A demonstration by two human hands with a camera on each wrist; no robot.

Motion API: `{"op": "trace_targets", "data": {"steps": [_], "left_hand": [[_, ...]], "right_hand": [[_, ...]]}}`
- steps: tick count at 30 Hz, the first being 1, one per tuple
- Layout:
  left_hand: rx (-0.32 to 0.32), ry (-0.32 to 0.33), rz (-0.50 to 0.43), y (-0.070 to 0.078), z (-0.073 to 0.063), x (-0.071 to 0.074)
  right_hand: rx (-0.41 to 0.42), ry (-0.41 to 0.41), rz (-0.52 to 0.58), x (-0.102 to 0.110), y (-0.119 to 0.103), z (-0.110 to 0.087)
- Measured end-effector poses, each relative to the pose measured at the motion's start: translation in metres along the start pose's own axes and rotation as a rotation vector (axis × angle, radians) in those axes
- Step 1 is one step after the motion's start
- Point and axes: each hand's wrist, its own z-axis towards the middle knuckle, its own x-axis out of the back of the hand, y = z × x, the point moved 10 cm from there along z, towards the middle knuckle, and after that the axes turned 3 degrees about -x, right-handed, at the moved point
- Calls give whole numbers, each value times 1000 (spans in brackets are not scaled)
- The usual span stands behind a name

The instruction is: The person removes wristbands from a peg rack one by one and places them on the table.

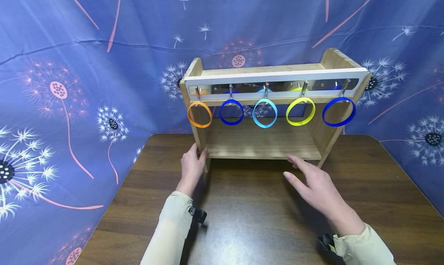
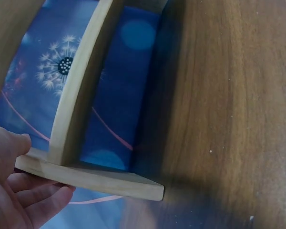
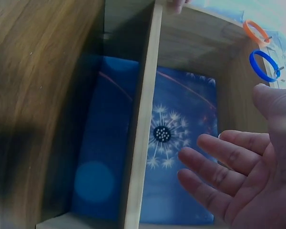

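A wooden shelf rack (image 1: pixel 263 137) stands on the table. My left hand (image 1: pixel 192 164) grips the lower part of its left side panel; in the left wrist view the thumb is inside and the fingers (image 2: pixel 43 195) are outside the board. My right hand (image 1: pixel 313 184) is in front of the lower shelf's right end, holding nothing, its fingers (image 3: pixel 219 174) loosely extended. Along the top rail, silicone-looking rings hang from metal hooks: an orange ring (image 1: pixel 199 125), a blue ring (image 1: pixel 231 123), a light blue ring (image 1: pixel 265 125), a yellow ring (image 1: pixel 300 123) and another blue ring (image 1: pixel 339 124).
The dark wood table (image 1: pixel 239 226) extends in front of the rack and to both sides. Behind it hangs a blue cloth (image 1: pixel 138 76) with a dandelion print. A white-edged strip (image 1: pixel 277 76) runs along the rack's upper front.
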Motion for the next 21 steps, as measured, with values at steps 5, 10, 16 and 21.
{"op": "trace_targets", "data": {"steps": [5,10,16,21], "left_hand": [[2,5,28,-3,1,-4],[-3,11,41,-6,0,-6],[-15,8,61,-9,0,-10],[-17,20,70,-9,0,-9]], "right_hand": [[18,11,21,-4,-6,5],[35,22,39,-8,-13,8],[55,43,58,-8,-22,12],[55,37,83,-10,-29,17]]}}
